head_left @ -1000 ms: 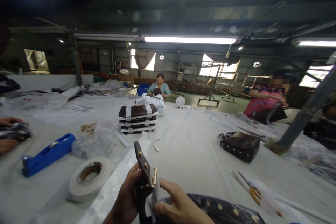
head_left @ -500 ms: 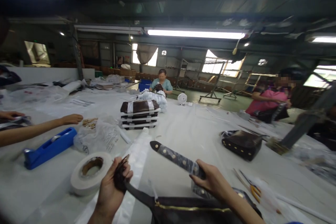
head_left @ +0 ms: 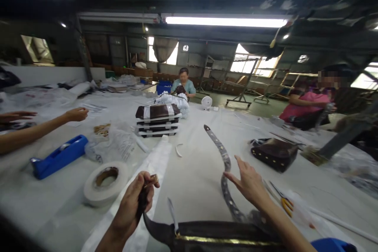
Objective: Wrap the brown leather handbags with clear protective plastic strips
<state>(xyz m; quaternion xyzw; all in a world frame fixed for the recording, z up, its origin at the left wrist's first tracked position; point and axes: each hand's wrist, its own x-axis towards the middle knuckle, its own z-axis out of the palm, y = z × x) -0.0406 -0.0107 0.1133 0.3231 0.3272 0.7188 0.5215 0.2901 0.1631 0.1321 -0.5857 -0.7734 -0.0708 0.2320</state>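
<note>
A dark bag point(head_left: 212, 240) with a gold zipper lies at the bottom edge, nearest to me. My left hand point(head_left: 132, 201) is closed around the dark strap end at the bag's left side, and a small gold-coloured buckle point(head_left: 154, 180) sticks out past its fingers. A long dark strap with studs point(head_left: 220, 147) curves over the white table from the bag's right side. Just right of this strap is my right hand point(head_left: 246, 177), its fingers spread, the thumb tip close to the strap; whether they touch is unclear.
On the white table point(head_left: 195, 165) are a tape roll point(head_left: 105, 183), a blue tape dispenser point(head_left: 60, 155), stacked wrapped bags point(head_left: 158, 120), another dark bag point(head_left: 274, 153) and yellow-handled scissors point(head_left: 286, 204). Another person's hand point(head_left: 77, 114) reaches in from the left. Two people sit farther back.
My right hand has let go of the studded strap and opened; the strap now lies curved on the table. My left hand has shifted slightly right, and the buckle shows. The other person's hand has left the small bag.
</note>
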